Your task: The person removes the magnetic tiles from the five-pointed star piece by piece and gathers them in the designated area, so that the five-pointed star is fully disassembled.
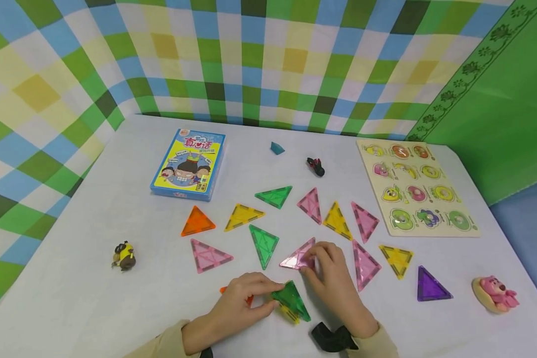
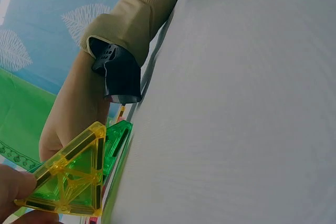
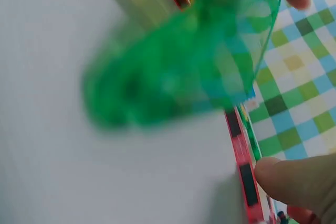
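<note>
Low in the frame, we are pinching the green triangle tile (image 1: 291,298) with our left hand (image 1: 241,298) while our right hand (image 1: 328,271) is gripping the pink tile (image 1: 299,256) beside it on the tabletop (image 1: 94,298); a careless nudge could topple the leaning pieces.

card box (image 1: 189,164) back-left | puzzle board (image 1: 417,187) back-right | triangle tiles (image 1: 264,244) between
</note>
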A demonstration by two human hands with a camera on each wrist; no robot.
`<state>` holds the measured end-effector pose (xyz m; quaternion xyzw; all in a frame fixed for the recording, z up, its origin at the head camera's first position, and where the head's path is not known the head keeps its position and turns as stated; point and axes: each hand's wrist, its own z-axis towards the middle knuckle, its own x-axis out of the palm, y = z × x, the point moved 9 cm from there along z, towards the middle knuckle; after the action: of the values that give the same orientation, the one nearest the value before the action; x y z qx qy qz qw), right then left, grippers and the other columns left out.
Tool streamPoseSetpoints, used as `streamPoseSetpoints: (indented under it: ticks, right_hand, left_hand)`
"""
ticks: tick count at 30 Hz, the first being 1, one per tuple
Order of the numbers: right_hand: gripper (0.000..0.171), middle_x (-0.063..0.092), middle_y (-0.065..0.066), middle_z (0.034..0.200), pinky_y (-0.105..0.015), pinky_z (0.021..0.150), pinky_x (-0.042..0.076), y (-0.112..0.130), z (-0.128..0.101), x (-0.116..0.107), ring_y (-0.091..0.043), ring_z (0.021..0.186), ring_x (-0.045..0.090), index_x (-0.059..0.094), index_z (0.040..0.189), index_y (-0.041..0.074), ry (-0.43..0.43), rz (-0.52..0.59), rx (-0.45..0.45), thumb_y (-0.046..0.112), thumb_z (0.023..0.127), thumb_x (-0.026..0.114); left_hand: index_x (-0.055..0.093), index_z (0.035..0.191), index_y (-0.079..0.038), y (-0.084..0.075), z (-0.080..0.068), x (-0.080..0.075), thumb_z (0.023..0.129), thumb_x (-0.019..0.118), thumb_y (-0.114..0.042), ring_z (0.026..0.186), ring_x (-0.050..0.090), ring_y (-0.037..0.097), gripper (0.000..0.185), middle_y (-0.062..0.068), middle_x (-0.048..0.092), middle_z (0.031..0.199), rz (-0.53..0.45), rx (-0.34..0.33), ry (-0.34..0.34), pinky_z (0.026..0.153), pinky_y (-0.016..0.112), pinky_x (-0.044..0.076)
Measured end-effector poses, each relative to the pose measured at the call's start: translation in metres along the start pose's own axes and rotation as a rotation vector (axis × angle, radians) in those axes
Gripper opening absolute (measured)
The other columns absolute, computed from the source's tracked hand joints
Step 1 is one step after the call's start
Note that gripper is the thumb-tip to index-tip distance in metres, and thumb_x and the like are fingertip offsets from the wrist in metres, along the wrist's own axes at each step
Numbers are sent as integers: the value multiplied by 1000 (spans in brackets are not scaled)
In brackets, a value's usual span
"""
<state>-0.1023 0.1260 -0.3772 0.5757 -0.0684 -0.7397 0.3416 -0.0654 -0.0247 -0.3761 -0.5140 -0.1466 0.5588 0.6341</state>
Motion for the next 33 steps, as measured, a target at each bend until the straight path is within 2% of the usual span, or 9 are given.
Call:
streamPoseSetpoints:
  ticks: [2,5,8,13,16,19,23,27,33]
  right_hand:
    - [26,52,1,84,-36,73,40,-3,0,-4,-19,86,45,58,82,11,-20,-12,43,6,68,79]
    - [21,50,8,76,-32,70,40,-4,1,-1,-12,80,45,60,79,15,20,-28,53,10,70,78]
    - [20,52,5,87,-32,74,44,-1,0,2,-12,85,47,63,87,15,75,-32,4,10,72,76]
    - [33,51,-5,114,-39,87,43,4,-2,8,-19,105,49,63,105,13,148,-16,-57,8,74,72]
    - [37,46,-10,127,-47,94,36,8,-3,10,-26,120,39,60,113,12,166,31,-83,13,78,69]
    - [38,40,-11,134,-56,95,28,17,-6,10,-30,128,26,58,118,14,185,161,-140,18,81,65]
    - [44,43,0,129,-47,91,35,31,-11,14,-20,120,30,54,122,19,287,290,-233,30,82,66]
    - [52,47,11,121,-34,86,42,34,-15,22,-10,109,40,53,122,23,374,256,-240,41,76,70]
    - [50,49,11,118,-28,83,46,31,-16,26,-5,100,50,54,118,23,416,263,-155,43,75,70]
  left_hand:
    - [66,106,-7,0,0,-1,80,69,-10,80,57,8,26,-5,64,93,-28,-3,-22,67,22,47]
    - [64,104,-7,3,0,-2,80,69,-8,83,58,10,24,-2,64,94,-84,-27,-40,71,27,48]
    - [64,100,-9,6,-1,-2,79,69,-7,83,58,12,22,0,65,94,-131,-47,-53,70,29,49]
    - [64,98,-7,6,-1,-4,78,70,-6,82,58,13,21,3,65,92,-159,-25,-68,70,30,49]
    - [64,97,-5,5,0,-5,78,70,-5,82,59,13,20,4,65,92,-159,-4,-80,70,30,49]
    - [65,97,-6,6,1,-7,79,69,-5,83,59,13,18,3,65,92,-178,-18,-97,71,30,49]
    - [64,92,-1,-6,6,-14,76,68,6,82,59,16,19,8,65,89,-217,3,-123,68,31,49]
    - [62,89,5,-12,7,-16,72,65,17,80,60,21,21,16,63,87,-240,53,-138,65,32,51]
    - [63,96,-7,14,0,-8,80,65,1,61,47,11,19,2,61,80,-197,-65,-108,50,22,41]
